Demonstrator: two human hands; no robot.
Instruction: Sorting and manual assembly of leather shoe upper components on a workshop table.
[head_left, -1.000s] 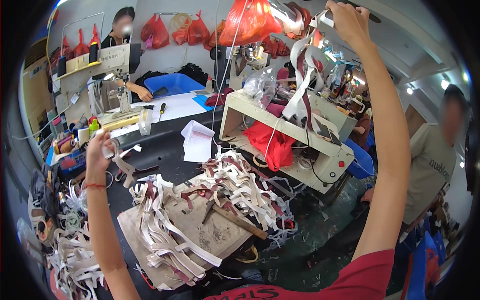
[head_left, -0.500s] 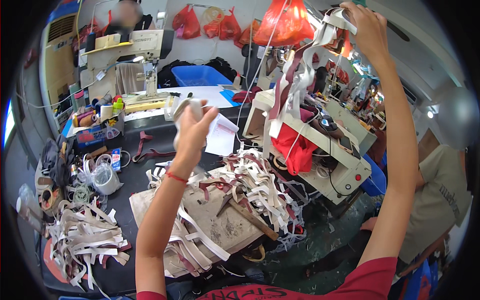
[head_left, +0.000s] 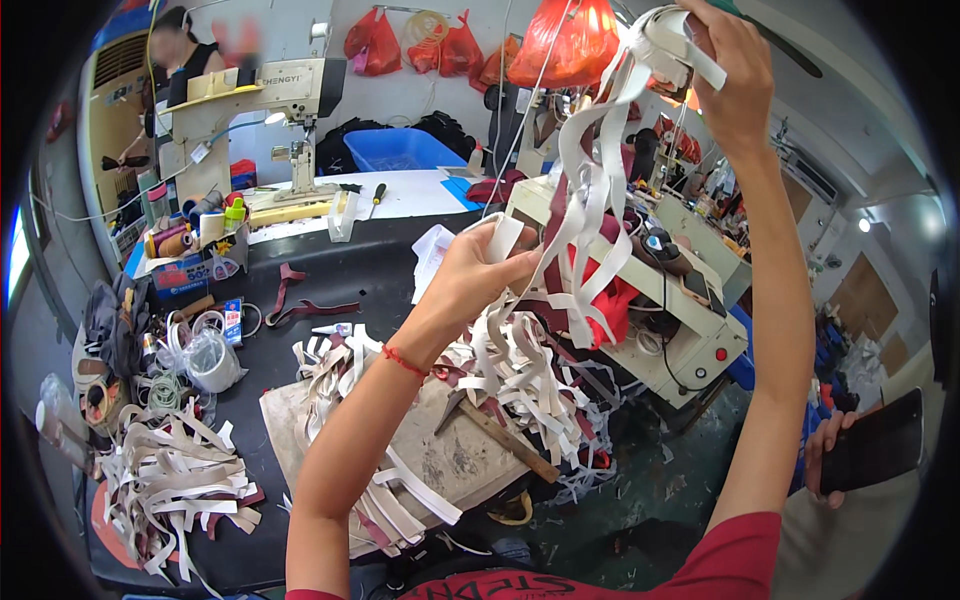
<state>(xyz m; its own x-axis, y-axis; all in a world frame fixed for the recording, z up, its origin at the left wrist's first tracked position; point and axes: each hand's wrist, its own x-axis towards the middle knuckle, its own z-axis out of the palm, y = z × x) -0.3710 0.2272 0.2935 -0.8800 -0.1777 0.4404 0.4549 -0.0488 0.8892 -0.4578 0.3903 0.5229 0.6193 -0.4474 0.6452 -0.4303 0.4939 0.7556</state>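
Head view: the left hand [head_left: 470, 275] now sits in the middle, close beside the hanging strip bundle [head_left: 592, 205]; half a second ago it was farther left, and a second ago it was out at the left, toward the sewing machine [head_left: 225, 115]. The right hand [head_left: 738, 80] stays high at the upper right, as in both earlier frames. Beyond the desk [head_left: 340, 265], the co-worker [head_left: 185, 60] has shifted left from behind the sewing machine. At the right edge, where a person in a dull-green shirt stood, a hand with a dark phone [head_left: 873, 443] now shows.

The right hand is closed around the top of the bundle, which hangs in the air above the desk's far right part. Its strips are long, narrow and mostly white, with some maroon among them; they curl and wave on the way down, and the upper ends bend over in loops at the fingers. The left hand is partly closed, with a pale strip [head_left: 506, 236] pinched between thumb and fingers; whether its thumb touches the hanging strips I cannot tell. Below, a similar tangled pile [head_left: 520, 370] lies at the far right of a worn board [head_left: 415, 450], near a hammer [head_left: 500, 435].
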